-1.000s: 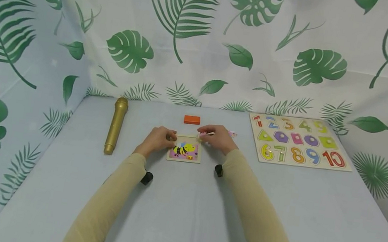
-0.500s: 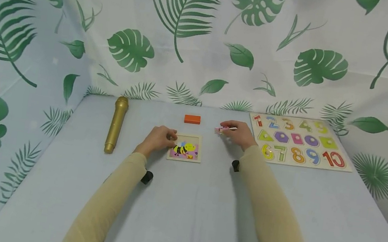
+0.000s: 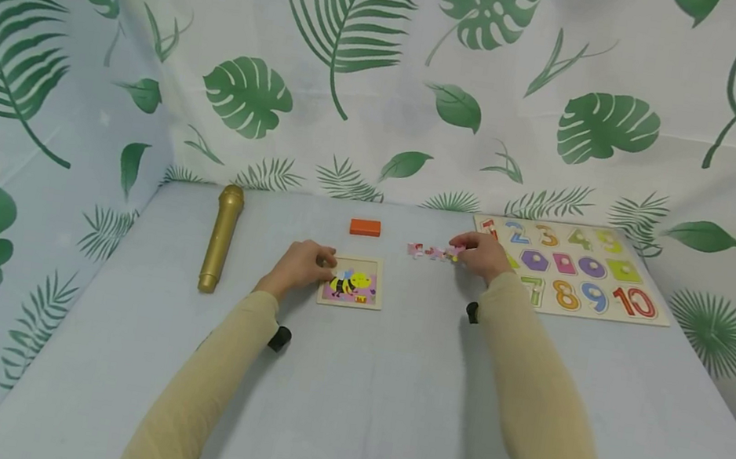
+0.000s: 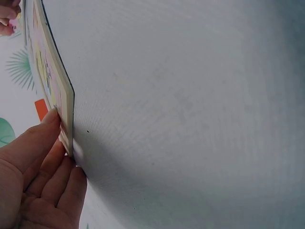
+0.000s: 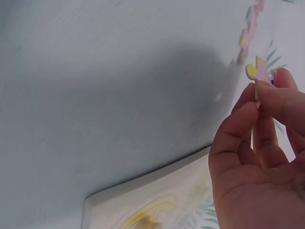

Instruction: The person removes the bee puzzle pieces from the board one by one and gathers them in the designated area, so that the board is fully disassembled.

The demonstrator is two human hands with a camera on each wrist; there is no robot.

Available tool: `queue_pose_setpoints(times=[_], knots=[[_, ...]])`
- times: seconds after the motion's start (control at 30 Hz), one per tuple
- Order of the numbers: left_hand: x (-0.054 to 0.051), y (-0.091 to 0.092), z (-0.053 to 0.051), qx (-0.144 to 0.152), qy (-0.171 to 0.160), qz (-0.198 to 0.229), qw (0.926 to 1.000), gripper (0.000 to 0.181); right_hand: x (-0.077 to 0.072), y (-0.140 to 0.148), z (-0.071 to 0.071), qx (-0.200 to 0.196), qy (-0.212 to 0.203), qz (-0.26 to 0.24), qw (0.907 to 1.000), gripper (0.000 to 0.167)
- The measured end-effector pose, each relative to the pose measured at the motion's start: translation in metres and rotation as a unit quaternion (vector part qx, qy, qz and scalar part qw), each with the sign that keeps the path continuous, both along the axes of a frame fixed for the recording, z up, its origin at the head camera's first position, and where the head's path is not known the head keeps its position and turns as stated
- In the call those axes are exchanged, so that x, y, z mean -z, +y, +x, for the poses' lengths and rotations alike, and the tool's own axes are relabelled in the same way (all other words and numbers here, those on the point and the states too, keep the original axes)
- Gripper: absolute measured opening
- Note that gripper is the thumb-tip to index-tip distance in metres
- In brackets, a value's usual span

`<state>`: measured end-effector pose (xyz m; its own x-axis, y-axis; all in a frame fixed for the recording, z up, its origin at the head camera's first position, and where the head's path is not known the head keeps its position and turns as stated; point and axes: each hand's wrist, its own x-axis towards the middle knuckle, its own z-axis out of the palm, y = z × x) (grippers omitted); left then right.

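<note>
A small framed bee puzzle (image 3: pixel 351 282) lies on the table, and my left hand (image 3: pixel 298 267) grips its left edge, thumb on top and fingers at the side, as the left wrist view also shows with the frame (image 4: pixel 56 81). My right hand (image 3: pixel 484 256) is to the right, beside the number board. In the right wrist view a pink and yellow puzzle piece (image 5: pixel 259 71) is pinched between thumb and fingers. Loose pink pieces (image 3: pixel 416 250) lie in a row just left of the right hand.
An orange block (image 3: pixel 365 227) lies behind the bee puzzle. The gold microphone (image 3: pixel 220 239) is at the left. At the back right lies a wooden number and shape board (image 3: pixel 576 270), its left part covered by the right hand. A leaf-patterned cloth (image 3: pixel 377 72) hangs behind.
My right hand has moved right, away from the bee puzzle; the piece it carried now lies in the row, and it pinches another. My left hand has stayed on the frame.
</note>
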<state>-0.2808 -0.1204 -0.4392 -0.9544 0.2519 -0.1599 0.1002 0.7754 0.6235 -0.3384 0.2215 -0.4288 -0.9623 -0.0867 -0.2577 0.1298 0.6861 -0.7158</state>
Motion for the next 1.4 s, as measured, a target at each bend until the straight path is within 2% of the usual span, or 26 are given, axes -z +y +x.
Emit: queue_pose_setpoints(times=[0.37,0.73,1.03,1.4], knots=[[-0.001,-0.001,0.0,-0.002,0.001,0.01,0.9999,0.03,-0.006,0.004,0.004,-0.007,-0.017,0.032,0.9993,0.038],[-0.001,0.0,0.0,-0.005,-0.002,0.001,1.0,0.028,0.001,0.004,0.001,-0.035,0.016,0.069,0.9969,0.033],[-0.001,0.001,0.002,-0.007,-0.002,0.006,1.0,0.028,0.005,0.002,0.001,-0.028,0.018,0.083,0.996,0.032],[-0.002,0.001,0.002,-0.011,-0.002,0.005,0.9999,0.027,0.006,0.001,0.002,-0.044,0.06,0.109,0.9913,0.027]])
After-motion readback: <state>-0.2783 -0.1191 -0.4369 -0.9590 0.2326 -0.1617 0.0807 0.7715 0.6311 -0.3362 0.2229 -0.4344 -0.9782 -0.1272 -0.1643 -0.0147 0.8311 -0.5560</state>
